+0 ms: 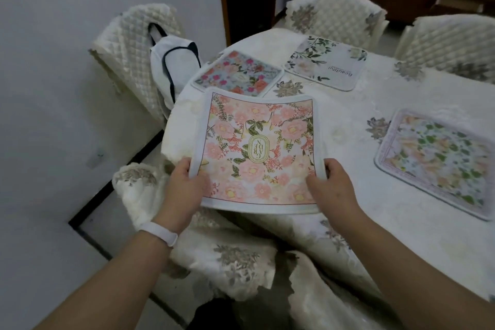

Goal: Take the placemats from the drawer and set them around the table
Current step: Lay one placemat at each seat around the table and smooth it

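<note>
Head view: the left hand and right hand each have their grip clamped on a near corner of the pink floral placemat, thumbs on top. The mat is held over the near-left end of the cloth-covered tabletop, its near edge past the table's rim. Three other placemats lie flat on the cloth: a bright floral one and a pale lettered one at the far end, just beside each other, and a green-and-peach one to the right.

"beautiful" on far white floral placemat, pink placemat emblem lettering unclear
</note>
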Motion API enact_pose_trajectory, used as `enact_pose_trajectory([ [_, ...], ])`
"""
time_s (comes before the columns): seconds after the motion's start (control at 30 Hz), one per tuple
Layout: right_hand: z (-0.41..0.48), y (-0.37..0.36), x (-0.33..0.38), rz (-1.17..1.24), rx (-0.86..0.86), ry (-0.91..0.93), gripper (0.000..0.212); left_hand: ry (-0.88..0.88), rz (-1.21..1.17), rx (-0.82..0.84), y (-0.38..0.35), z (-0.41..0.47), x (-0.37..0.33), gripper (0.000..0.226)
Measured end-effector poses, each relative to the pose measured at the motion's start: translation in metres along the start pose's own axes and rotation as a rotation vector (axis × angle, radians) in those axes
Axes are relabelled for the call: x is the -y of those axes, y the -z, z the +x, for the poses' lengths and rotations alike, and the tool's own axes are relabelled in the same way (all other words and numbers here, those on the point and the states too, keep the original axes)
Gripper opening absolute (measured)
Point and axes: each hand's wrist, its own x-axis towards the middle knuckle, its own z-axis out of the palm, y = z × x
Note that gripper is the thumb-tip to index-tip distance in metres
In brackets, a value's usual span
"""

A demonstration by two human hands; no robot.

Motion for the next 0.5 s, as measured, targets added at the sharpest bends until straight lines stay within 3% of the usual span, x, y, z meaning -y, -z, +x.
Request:
enact_pose_trajectory([
  [0.27, -0.007, -0.08, 0.036, -0.01, -0.134, -0.124, 0.015, -0.003, 0.04, 0.212, 0.054, 0.095, 0.001, 0.022],
  [0.5, 0.009, -0.086, 0.029, -0.013, -0.247, -0.221, 0.009, -0.036, 0.106, 0.382, 0.032, 0.141, -0.012, 0.014],
])
